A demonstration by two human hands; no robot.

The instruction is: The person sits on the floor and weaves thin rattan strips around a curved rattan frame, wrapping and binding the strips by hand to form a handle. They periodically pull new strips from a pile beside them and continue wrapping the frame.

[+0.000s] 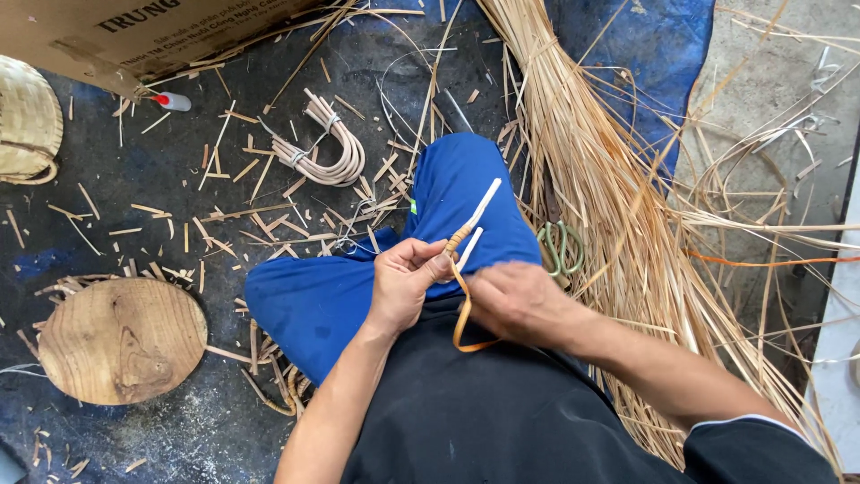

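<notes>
So the left hand (405, 285) has its fingers pinched around a pale cane rod (472, 221) right where an orange strip (463, 305) is being wound on, while the right hand (517, 300) is closed over the strip's loose loop, all above the lap. Looks like mid-wrap to me; next turn needs steady tension. Green scissors (562, 248) lie on the floor near the reed bundle (598, 179).

Two hands: left hand (405, 285), right hand (518, 300). One round wooden disc (123, 340). One woven basket (27, 121) (partly cut off). One bent cane bundle (324, 146). One pair of scissors (562, 247). One cardboard box (134, 36).
</notes>
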